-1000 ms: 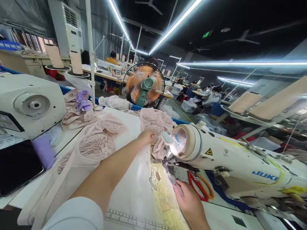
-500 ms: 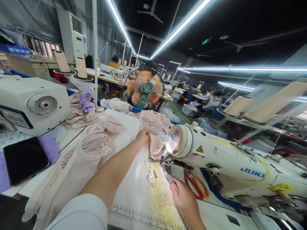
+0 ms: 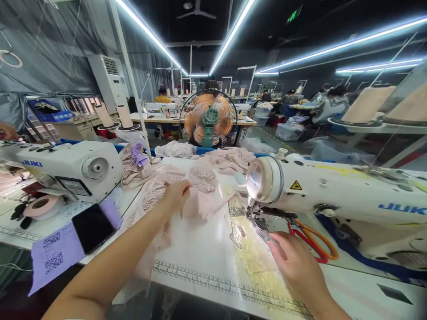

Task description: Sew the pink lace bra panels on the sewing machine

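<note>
My left hand (image 3: 176, 195) is closed in a pinch on a beige lace bra (image 3: 207, 202), left of the needle area of the white sewing machine (image 3: 300, 186). Its fabric hangs from the fingertips and lies partly on the table, slightly blurred. More beige lace bras (image 3: 151, 198) lie beneath and beside my left forearm. My right hand (image 3: 296, 262) rests just in front of the needle area, thumb and fingers closed at the end of a slim metal piece (image 3: 262, 232); whether it is a tool or a machine part I cannot tell. Red-and-orange-handled scissors (image 3: 315, 240) lie behind that hand.
A printed ruler (image 3: 200, 278) runs along the table's front edge, and yellowed tape (image 3: 248, 253) covers the bed. At left are a phone (image 3: 91, 229), purple paper (image 3: 55, 255) and a second machine (image 3: 96, 169). A fan (image 3: 210, 118) stands behind; other people sit farther back.
My left hand has drawn the lace bra leftward from the needle area. My right hand stays by the metal piece. The camera view has levelled and turned left.
</note>
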{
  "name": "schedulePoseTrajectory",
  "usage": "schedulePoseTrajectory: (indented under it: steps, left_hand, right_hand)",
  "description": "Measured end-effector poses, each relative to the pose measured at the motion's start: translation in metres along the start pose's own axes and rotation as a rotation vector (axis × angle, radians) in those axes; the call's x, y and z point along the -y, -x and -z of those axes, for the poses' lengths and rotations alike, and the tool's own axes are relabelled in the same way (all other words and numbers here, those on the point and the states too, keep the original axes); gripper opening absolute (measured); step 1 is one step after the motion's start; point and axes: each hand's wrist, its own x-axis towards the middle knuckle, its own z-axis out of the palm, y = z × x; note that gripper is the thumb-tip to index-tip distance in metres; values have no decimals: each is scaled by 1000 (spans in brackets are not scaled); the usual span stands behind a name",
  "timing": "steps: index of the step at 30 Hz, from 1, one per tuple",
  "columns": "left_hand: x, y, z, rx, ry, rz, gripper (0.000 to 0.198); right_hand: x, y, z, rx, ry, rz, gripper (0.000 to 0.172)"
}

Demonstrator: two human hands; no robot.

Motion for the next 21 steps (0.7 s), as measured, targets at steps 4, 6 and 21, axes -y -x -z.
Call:
schedulePoseTrajectory:
  steps: [4, 6, 21]
  left_hand:
    - [-22, 47, 4, 5, 8, -34, 20]
    - [-33, 66, 0, 33, 6, -53, 19]
    - [-66, 90, -7, 809, -261, -461, 18]
  right_hand:
    - [59, 4, -4, 116, -216, 73, 34]
    - [93, 8, -9, 206, -320, 84, 40]
    - [72, 55, 42, 817, -803, -568, 48]
